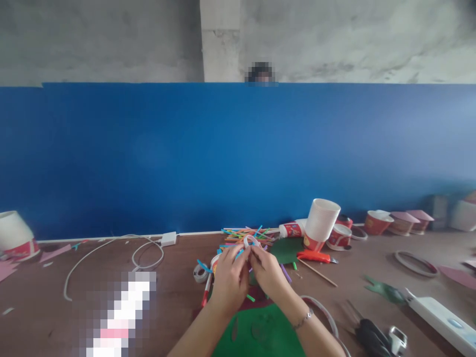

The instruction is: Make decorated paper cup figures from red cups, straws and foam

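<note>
My left hand and my right hand meet above the middle of the table, fingertips pinched together. Between them rises a thin white looped strip, which both seem to grip; its lower part is hidden by my fingers. Coloured strips like cut straws lie scattered just behind the hands. A roll of clear tape is at the left of my left hand. Under my wrists lies a green sheet, and a dark green piece is beyond my right hand.
A stack of paper cups, an orange utility knife and a wooden stick lie to the right. Nearer are black-handled scissors and a white power strip. A cable with a white adapter crosses the left side. A blue partition stands behind.
</note>
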`<state>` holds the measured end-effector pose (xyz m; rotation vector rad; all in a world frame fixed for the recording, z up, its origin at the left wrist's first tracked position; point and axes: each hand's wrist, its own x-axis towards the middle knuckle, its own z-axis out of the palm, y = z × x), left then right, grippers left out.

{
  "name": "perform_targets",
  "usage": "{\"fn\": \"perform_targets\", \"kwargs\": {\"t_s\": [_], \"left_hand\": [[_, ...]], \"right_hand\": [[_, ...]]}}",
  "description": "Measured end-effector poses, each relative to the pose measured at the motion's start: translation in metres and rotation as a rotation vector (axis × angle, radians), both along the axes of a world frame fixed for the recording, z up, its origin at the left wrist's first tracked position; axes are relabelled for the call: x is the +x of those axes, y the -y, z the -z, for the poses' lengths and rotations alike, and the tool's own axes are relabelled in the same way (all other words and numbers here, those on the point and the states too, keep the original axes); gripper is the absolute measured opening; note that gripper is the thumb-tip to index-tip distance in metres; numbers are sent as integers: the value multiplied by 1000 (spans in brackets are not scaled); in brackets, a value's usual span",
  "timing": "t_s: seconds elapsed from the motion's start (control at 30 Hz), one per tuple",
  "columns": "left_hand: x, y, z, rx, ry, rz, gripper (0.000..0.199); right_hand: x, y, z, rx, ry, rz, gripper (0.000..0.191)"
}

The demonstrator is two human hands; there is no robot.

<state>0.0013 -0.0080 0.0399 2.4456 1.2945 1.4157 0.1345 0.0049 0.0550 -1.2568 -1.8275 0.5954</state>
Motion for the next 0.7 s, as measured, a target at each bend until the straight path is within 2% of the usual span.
{"fn": "perform_targets", "kwargs": {"t_s": [0.23,0.43,0.7], "left_hand": [[-3,-5,-8,-153,302,17,12],[-8,-8,-10,-160,341,50,15],[-9,-5,-18,-155,385,91,15]], "right_hand": [[0,1,-4,25,39,-116,30],[-2,8,-16,81,113,-112,29],[-2,14,-24,76,57,-125,27]]}}
